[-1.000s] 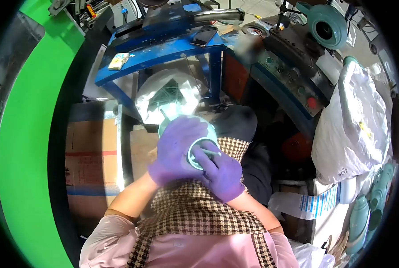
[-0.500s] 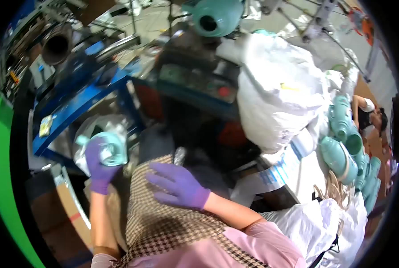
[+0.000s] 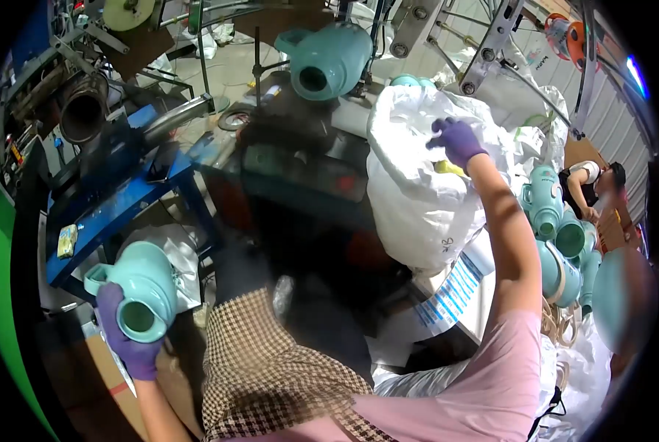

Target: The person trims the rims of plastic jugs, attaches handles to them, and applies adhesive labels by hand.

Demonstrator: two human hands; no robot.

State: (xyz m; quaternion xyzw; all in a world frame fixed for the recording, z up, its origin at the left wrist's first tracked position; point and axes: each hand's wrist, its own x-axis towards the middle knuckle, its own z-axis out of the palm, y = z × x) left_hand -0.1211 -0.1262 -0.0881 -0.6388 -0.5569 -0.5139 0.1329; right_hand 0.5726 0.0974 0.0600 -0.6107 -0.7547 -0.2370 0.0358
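My left hand (image 3: 127, 335), in a purple glove, grips a teal jug (image 3: 147, 267) at the lower left. The jug is tilted with its round mouth facing me, and its handle sticks out to the left beside my fingers. My right hand (image 3: 458, 142), gloved the same way, reaches over the open top of a big white sack (image 3: 410, 199). Its fingers are apart and bent, with nothing visible in them. Something yellow (image 3: 449, 168) shows at the sack's rim just below that hand. What lies deep in the sack is hidden.
A blue metal bench (image 3: 123, 221) stands at the left. A dark machine with a red button (image 3: 346, 182) is straight ahead, another teal jug (image 3: 331, 60) mounted beyond it. Several teal jugs (image 3: 545, 199) are piled at the right. Behind them a co-worker (image 3: 584, 188) bends over.
My right hand has moved from my lap up and right to the sack's opening. The jug in my left hand has shifted slightly down and turned its mouth toward me.
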